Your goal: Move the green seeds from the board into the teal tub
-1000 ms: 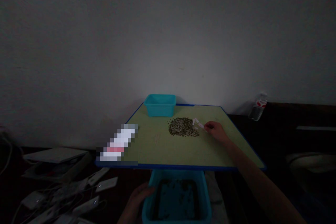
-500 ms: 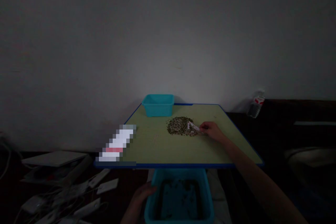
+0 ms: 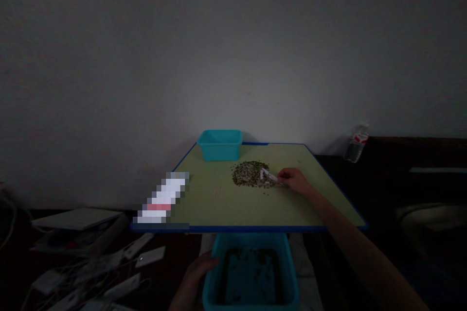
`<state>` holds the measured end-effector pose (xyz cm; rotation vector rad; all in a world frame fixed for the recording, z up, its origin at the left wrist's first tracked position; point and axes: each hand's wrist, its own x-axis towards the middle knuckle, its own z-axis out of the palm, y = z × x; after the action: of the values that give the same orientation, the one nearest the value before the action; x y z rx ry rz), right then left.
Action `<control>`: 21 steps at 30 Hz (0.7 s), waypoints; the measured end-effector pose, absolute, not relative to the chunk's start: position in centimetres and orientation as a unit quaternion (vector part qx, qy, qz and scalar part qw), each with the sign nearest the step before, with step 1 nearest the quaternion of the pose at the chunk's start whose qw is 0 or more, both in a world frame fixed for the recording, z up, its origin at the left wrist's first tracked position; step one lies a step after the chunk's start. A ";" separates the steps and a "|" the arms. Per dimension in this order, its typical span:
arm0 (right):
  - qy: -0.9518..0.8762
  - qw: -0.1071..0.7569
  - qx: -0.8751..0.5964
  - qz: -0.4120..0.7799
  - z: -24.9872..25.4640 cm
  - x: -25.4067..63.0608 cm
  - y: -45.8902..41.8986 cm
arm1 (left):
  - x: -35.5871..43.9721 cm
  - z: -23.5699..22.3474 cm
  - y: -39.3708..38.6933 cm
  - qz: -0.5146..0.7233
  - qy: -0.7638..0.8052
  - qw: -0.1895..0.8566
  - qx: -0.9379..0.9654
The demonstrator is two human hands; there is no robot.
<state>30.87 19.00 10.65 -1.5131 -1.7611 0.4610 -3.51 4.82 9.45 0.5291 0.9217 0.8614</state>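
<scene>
My right hand [image 3: 295,181] is closed in a pinch on a small white scraper-like piece [image 3: 269,175], whose exact kind is too dim to tell. Its far end rests at the right side of a spread pile of small green and pale grains [image 3: 250,173] on the table. Below the table's front edge, my left hand [image 3: 199,269] grips the left rim of a blue plastic bin [image 3: 294,284]. Dark bits lie on that bin's bottom. The left fingertips are partly hidden by the rim.
The pale table [image 3: 233,211] has a blue edge. A second blue bin [image 3: 221,151] stands at its back left, and a pixelated item [image 3: 162,201] lies at front left. A plastic bottle [image 3: 356,145] leans at right. Cables and power strips [image 3: 122,286] clutter the lower left.
A few grains now lie just in front of the pile, near the white piece. The lower bin has shifted slightly right with my left hand; my right hand has hardly moved.
</scene>
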 end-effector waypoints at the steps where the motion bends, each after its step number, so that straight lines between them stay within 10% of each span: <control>1: -0.689 0.378 -0.591 0.183 10.6 30.9 19.1 | -3.6 9.5 4.9 0.394 0.410 0.784 0.248; 21: -0.686 0.376 -0.583 0.217 10.5 31.0 19.2 | -3.9 7.3 5.1 0.400 0.410 0.769 0.285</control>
<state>30.99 19.20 10.51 -1.4922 -1.7561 0.5546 -3.89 5.13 7.29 0.6182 0.8893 0.8675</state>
